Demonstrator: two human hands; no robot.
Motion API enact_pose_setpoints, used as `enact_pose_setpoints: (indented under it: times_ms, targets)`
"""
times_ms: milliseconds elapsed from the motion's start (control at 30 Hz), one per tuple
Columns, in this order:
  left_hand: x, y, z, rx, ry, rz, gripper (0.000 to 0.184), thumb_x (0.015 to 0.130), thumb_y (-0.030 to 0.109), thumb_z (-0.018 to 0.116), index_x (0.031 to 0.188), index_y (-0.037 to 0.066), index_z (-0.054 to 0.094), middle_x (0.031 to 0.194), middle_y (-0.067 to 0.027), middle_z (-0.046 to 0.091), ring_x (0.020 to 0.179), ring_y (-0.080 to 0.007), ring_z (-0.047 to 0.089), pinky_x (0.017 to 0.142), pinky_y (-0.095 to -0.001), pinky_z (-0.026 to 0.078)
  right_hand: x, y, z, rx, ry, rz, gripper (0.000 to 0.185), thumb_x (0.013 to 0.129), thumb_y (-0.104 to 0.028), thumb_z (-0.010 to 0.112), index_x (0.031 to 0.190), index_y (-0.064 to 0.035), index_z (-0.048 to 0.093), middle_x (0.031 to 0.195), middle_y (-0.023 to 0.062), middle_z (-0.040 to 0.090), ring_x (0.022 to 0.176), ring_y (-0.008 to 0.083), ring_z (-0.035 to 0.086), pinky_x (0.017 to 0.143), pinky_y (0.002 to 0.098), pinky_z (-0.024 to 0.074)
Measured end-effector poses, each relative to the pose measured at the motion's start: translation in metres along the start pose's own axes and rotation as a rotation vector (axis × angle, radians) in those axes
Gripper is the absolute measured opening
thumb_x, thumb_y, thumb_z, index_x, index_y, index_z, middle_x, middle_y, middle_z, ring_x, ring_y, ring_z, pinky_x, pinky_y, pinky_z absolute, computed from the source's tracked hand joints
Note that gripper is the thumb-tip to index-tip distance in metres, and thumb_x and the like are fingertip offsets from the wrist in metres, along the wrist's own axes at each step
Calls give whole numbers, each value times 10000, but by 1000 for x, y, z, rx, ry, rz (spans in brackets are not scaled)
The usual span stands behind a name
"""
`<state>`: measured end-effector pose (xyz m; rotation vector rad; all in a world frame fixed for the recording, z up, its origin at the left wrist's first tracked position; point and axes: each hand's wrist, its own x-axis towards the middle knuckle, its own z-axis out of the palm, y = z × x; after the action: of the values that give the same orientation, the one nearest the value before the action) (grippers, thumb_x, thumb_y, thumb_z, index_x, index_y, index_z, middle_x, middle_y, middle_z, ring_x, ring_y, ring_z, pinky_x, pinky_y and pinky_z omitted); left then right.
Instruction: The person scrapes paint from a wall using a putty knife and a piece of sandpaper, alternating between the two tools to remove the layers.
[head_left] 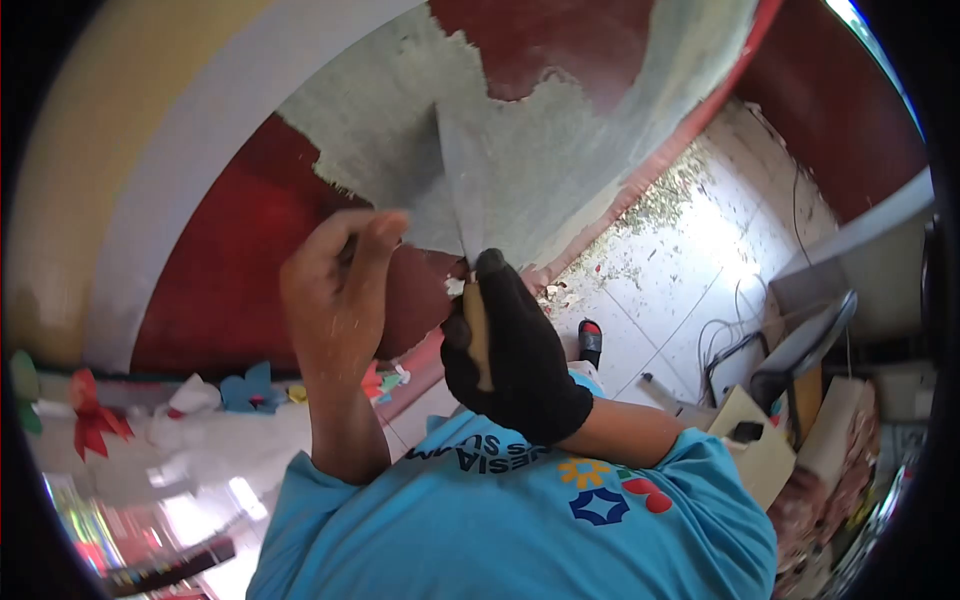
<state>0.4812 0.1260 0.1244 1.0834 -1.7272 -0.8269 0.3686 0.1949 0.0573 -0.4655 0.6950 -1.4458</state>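
My right hand (515,355), in a black knit glove, is wrapped round the wooden handle (478,335) of a scraper. The scraper's long grey blade (460,175) points up across a bare grey patch (390,105) on the wall. To the left my bare left hand (340,275) is raised close to the wall, its fingers curled in and their tips near the thumb. Nothing shows between those fingers, and dust marks the skin. Dark red paint (235,240) with ragged edges borders the grey patch.
Paint flakes (650,215) litter the white tiled floor (625,335) along the wall's foot. On the right are loose cables (720,345), a board (760,455) and piled items. Paper flowers (250,388) line the lower left. A sandalled foot (590,340) stands below.
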Motion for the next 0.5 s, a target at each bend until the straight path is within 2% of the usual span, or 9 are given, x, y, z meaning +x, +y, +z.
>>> enact_pose_setpoints:
  times_ms: [33,67,233,300,367,500]
  targets:
    - [-4,-1,-5,31,18,43,241,862,208,598,836,-30,627,742,-41,617,670,-63,519,607,-192,403,1,-13,5,336,22,257,333,910,-470,379,943,-149,462,597,8,436,362,100,397,304,215,318]
    - [-8,-2,-8,59,47,76,234,879,200,569,837,-22,630,775,-60,632,696,-81,535,647,-206,425,8,-26,6,222,112,167,312,909,-449,401,950,-146,466,594,9,436,366,105,412,309,225,324]
    - [-17,-6,-19,54,106,108,216,874,188,575,833,-17,630,783,-59,636,682,-81,530,649,-212,430,-6,-9,22,332,42,253,304,901,-447,420,973,-155,461,595,18,445,372,111,423,291,244,311]
    - [-17,-9,-22,33,96,101,210,872,184,578,830,-15,630,785,-58,636,680,-83,528,651,-214,431,4,-25,15,361,43,223,305,900,-445,421,969,-152,465,601,17,455,370,115,421,293,243,313]
    - [-19,-13,-24,5,148,127,127,843,108,612,811,-14,627,745,-45,625,644,-61,531,597,-181,417,5,-25,17,405,49,215,318,903,-447,405,996,-152,478,604,9,475,371,125,423,322,246,336]
    - [-22,-16,-26,-9,94,107,134,847,111,606,813,-17,625,750,-53,629,647,-63,532,591,-187,420,10,0,7,462,23,201,313,894,-458,447,959,-155,494,617,-10,469,457,95,449,358,234,343]
